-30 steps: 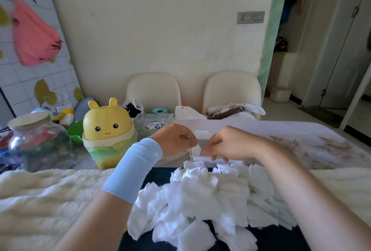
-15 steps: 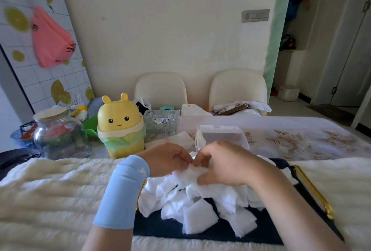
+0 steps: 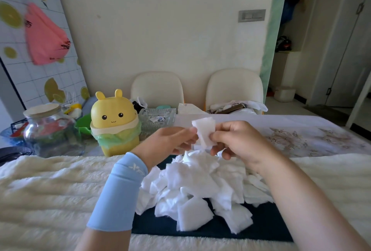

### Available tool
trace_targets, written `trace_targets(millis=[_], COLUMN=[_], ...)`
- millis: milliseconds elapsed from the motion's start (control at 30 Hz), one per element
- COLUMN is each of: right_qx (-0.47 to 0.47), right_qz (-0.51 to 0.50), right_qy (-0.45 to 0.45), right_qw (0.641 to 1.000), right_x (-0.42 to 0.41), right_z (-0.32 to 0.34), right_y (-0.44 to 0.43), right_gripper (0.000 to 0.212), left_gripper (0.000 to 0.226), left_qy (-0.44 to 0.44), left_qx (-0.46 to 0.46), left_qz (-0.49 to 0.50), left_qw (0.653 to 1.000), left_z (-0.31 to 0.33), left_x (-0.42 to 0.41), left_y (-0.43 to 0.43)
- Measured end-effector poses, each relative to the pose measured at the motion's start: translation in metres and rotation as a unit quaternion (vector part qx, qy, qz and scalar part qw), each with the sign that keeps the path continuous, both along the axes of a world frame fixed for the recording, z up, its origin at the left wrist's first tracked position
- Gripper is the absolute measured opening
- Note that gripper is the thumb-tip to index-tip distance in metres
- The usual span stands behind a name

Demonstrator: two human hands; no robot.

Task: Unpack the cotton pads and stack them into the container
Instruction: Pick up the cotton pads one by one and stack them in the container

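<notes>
Just above the pile (image 3: 196, 180), the left hand (image 3: 172, 140) and right hand (image 3: 241, 142) each pinched one cotton pad (image 3: 203, 132) by a side edge; it looked light, soft and floppy, so gentle pinching should do.

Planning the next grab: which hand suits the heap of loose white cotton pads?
Probably right: both pinch a white square pad, but the right hand hangs just above the heap, the left hand further left.
</notes>
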State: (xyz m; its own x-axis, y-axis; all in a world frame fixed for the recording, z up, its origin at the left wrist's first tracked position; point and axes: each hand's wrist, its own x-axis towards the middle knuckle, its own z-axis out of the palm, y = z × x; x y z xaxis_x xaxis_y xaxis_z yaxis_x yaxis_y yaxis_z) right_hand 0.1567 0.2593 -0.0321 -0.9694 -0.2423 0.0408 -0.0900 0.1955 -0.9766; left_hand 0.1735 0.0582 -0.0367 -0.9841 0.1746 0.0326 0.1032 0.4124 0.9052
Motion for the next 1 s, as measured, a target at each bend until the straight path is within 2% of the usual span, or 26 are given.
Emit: trace_targets(millis=[67,167,233,367,467,633,800,900,933,1000], right_qx=[0.008,0.04,0.044,0.074,0.1,0.028,0.096,0.148,0.172,0.22], right_qz=[-0.003,-0.011,-0.008,-0.039,-0.039,0.003,-0.052,-0.109,-0.095,0.006], right_qy=[0.003,0.018,0.022,0.073,0.07,0.033,0.115,0.208,0.241,0.252], right_qw=[1.0,0.999,0.999,0.994,0.992,0.999,0.987,0.961,0.95,0.942], right_x=[0.004,0.008,0.011,0.012,0.013,0.012,0.005,0.002,0.004,0.015], right_z=[0.0,0.0,0.001,-0.001,-0.001,0.004,-0.009,-0.013,-0.012,-0.007], right_y=[-0.005,-0.01,-0.011,-0.016,-0.017,-0.016,-0.019,-0.019,-0.019,-0.024], right_gripper=[0.018,0.011,0.007,0.014,0.019,0.04,0.013,0.017,0.016,0.011], left_gripper=[0.05,0.021,0.011,0.013,0.012,0.013,0.014,0.016,0.017,0.015], left_qy=[0.007,0.034,0.028,0.0,-0.008,-0.011,-0.021,0.0,0.016,0.037], left_qx=[0.018,0.0,-0.001,-0.002,0.017,0.017,0.022,-0.022,-0.033,-0.02], left_qz=[0.019,0.057,0.053,0.006,0.013,0.041,-0.009,0.064,0.106,0.173], left_qw=[1.0,0.998,0.998,1.0,1.0,0.999,1.0,0.998,0.994,0.984], left_z=[0.003,0.002,0.0,0.001,0.003,0.002,0.002,0.002,0.001,-0.001], left_x=[0.002,0.002,0.001,0.006,0.007,0.003,0.006,0.001,-0.001,-0.005], left_y=[0.007,0.011,0.006,0.001,0.001,-0.001,-0.006,-0.02,-0.026,-0.037])
